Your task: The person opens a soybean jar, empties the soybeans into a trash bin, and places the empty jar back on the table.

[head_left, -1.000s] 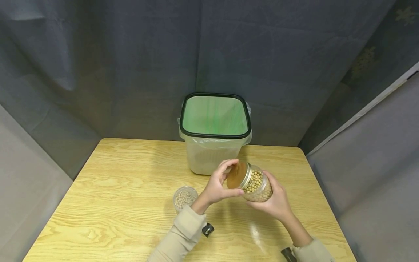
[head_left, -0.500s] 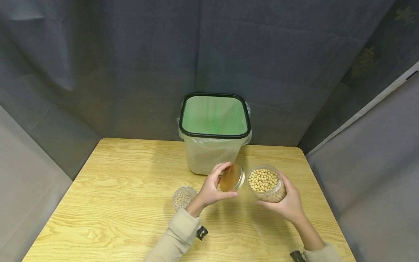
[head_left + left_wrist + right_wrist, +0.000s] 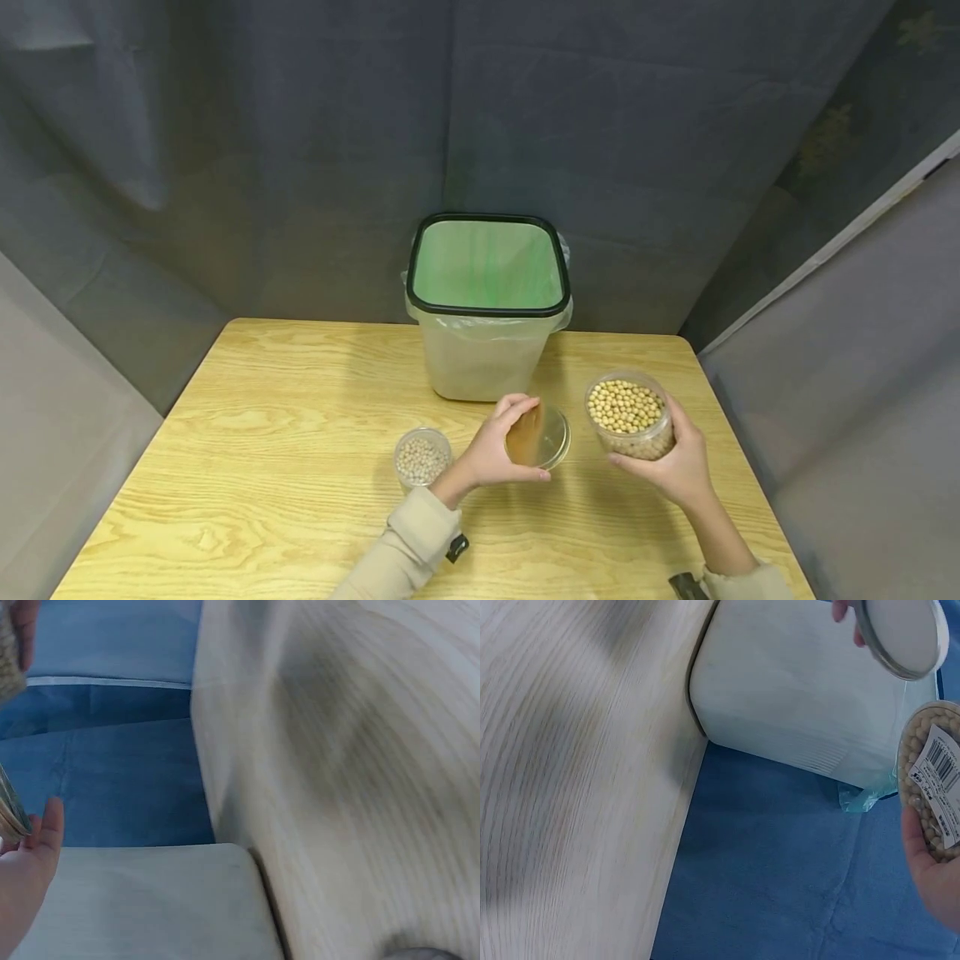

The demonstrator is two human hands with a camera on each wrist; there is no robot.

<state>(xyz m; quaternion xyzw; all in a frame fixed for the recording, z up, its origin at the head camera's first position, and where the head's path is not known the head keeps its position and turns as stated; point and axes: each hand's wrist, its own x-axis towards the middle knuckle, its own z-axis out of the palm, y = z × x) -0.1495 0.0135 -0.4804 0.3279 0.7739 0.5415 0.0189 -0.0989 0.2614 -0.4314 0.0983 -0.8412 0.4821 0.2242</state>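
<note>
My left hand (image 3: 491, 454) holds a round jar lid (image 3: 525, 437) by its edge, thumb below and fingers above, in the head view. One face of the lid looks orange-brown; in the right wrist view its pale underside and metallic rim (image 3: 904, 637) show. To the right, my right hand (image 3: 682, 462) grips a clear jar (image 3: 645, 443) filled with yellow round beans, its mouth uncovered and tilted slightly. A barcode label (image 3: 939, 780) is stuck on the jar in the right wrist view. Lid and jar are apart, both above the table.
A second clear container (image 3: 422, 458) with paler beans stands on the wooden table (image 3: 247, 467), left of my left wrist. Behind my hands is a bin (image 3: 480, 358) with a black rim and a plastic liner. Grey curtains (image 3: 322, 150) close off the back.
The lid was against the jar's mouth one second ago; it has come off. The jar has moved right and turned more upright, while the lid has tilted in my left hand.
</note>
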